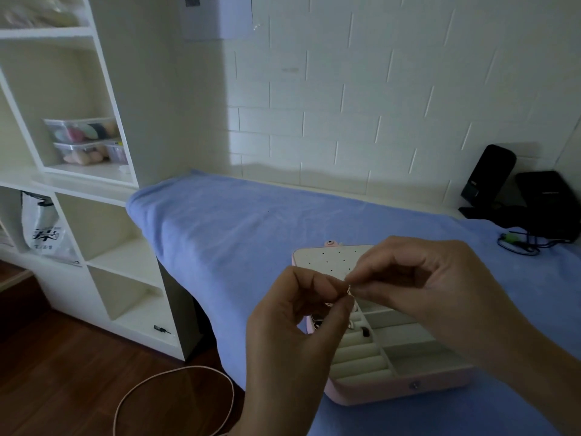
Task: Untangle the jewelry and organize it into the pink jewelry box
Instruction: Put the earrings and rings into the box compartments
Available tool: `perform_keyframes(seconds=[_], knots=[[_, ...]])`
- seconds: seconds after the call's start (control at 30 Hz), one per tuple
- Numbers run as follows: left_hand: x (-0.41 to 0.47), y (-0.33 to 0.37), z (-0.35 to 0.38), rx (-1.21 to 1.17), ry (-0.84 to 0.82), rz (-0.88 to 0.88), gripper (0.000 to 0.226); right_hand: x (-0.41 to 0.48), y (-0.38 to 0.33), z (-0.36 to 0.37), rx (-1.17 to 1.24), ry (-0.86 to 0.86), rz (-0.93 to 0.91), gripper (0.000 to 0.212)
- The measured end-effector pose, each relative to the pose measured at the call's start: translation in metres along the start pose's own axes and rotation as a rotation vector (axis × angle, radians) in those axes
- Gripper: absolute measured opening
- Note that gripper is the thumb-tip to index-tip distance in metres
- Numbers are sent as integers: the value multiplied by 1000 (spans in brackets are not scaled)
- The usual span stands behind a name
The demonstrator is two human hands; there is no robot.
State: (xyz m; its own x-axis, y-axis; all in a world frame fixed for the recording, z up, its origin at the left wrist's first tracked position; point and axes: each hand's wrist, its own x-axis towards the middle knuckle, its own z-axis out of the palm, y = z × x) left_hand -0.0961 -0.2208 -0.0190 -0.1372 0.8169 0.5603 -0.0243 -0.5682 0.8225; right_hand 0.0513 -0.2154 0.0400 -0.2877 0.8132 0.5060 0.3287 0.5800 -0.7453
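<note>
White shelving far left, blue towel across the table. Left hand up, fingertips pinching a tiny shiny jewelry piece, too small to identify. Right hand pinches it from the other side, directly above the open pink jewelry box on the towel. Black stands far right.

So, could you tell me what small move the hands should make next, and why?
Probably tug the piece gently apart to loosen it: the left hand and right hand both pinch this tiny shiny thing between them over the open box, and whether it is untangled is too small to tell.
</note>
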Motion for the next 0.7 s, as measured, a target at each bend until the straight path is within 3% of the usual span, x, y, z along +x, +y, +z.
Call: perform_keyframes(seconds=[0.23, 0.5, 0.7], knots=[[0, 2, -1, 58, -3, 105, 9, -1, 0, 1, 19, 50, 10, 11], [-2, 1, -1, -122, -9, -87, 14, 1, 1, -4, -461, -30, -381, 15], [-3, -1, 0, -183, -36, -162, 16, 0, 6, -6, -522, -60, -358, 21]])
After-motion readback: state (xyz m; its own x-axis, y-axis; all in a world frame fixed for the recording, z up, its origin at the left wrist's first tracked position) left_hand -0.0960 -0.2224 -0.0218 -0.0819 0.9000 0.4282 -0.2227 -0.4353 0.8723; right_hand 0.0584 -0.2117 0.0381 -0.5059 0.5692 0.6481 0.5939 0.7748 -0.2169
